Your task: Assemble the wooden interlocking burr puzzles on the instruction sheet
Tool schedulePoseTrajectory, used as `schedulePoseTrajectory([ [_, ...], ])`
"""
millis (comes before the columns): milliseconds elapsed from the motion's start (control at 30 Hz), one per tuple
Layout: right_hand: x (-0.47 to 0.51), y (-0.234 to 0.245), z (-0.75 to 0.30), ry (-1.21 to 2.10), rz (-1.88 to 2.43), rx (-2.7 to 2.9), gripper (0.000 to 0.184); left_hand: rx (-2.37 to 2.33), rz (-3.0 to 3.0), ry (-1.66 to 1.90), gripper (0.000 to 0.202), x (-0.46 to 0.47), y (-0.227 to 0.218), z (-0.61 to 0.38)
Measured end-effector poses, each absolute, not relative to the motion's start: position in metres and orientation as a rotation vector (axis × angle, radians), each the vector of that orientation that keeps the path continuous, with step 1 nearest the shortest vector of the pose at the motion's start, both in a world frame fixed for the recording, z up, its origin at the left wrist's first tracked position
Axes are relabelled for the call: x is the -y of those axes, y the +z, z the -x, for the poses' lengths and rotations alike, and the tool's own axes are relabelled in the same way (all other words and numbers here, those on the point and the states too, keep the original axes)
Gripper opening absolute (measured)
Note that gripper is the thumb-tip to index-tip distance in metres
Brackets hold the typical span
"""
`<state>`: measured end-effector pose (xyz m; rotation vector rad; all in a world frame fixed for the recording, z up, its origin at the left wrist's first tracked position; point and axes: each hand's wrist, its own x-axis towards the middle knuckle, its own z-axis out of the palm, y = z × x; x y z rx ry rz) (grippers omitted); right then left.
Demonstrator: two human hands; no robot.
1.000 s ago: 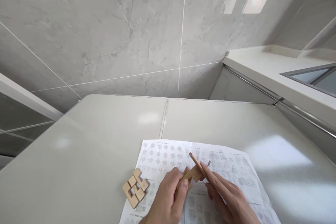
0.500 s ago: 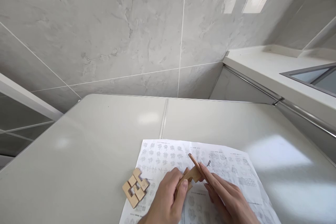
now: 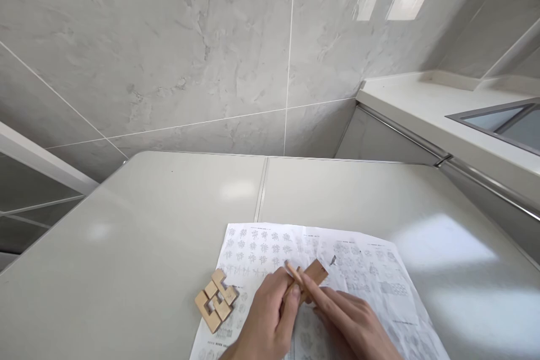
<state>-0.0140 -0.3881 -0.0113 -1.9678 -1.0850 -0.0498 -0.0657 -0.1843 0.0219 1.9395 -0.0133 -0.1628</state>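
My left hand [image 3: 270, 310] is closed, its thumb on top, around light wooden puzzle pieces [image 3: 317, 273] in front of me. A flat wooden face of them sticks out past the fingertips. My right hand [image 3: 352, 315] comes in from the right, fingers pinching a thin wooden puzzle stick [image 3: 292, 270] that lies slantwise against the held pieces. Fingers hide much of both, so I cannot tell how they interlock. Left of my left hand, a group of notched wooden pieces [image 3: 222, 309] sits partly on the sheet's edge.
A creased paper sheet [image 3: 382, 270] printed with small diagrams lies under both hands. It rests on a glossy white table [image 3: 126, 247] with a seam down the middle. Grey tiled wall [image 3: 169, 56] stands behind, and a white counter [image 3: 405, 95] is at the right.
My right hand has moved left, closer to my left hand. The thin stick has shifted left and down with it, and the held pieces show a flat face instead of a notched side.
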Motion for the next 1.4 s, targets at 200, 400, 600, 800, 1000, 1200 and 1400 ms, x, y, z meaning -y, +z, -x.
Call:
schedulePoseTrajectory([
  [200,0.381,-0.014,0.018,-0.172,2.014,1.074,0.069,0.018,-1.931,-0.129,0.040,0.188,0.025,0.064],
  [400,0.384,-0.018,0.017,-0.347,2.090,1.017,0.067,0.053,-1.928,-0.121,0.036,0.192,0.020,0.067],
  [600,0.379,-0.015,0.021,-0.395,2.130,0.967,0.070,0.015,-1.899,-0.104,0.034,0.197,0.021,0.069],
  [800,0.379,-0.018,0.022,-0.392,2.111,0.870,0.066,-0.096,-1.952,-0.086,0.046,0.205,0.012,0.075],
  [1000,0.387,-0.022,0.014,-0.216,2.005,0.901,0.061,-0.080,-1.931,-0.072,0.044,0.205,0.012,0.075],
  [1200,0.387,-0.025,0.015,-0.132,1.942,0.872,0.059,-0.017,-1.942,-0.123,0.041,0.200,0.009,0.074],
  [1400,0.390,-0.021,0.012,-0.182,1.910,0.890,0.049,0.059,-1.924,-0.150,0.042,0.196,0.010,0.074],
])
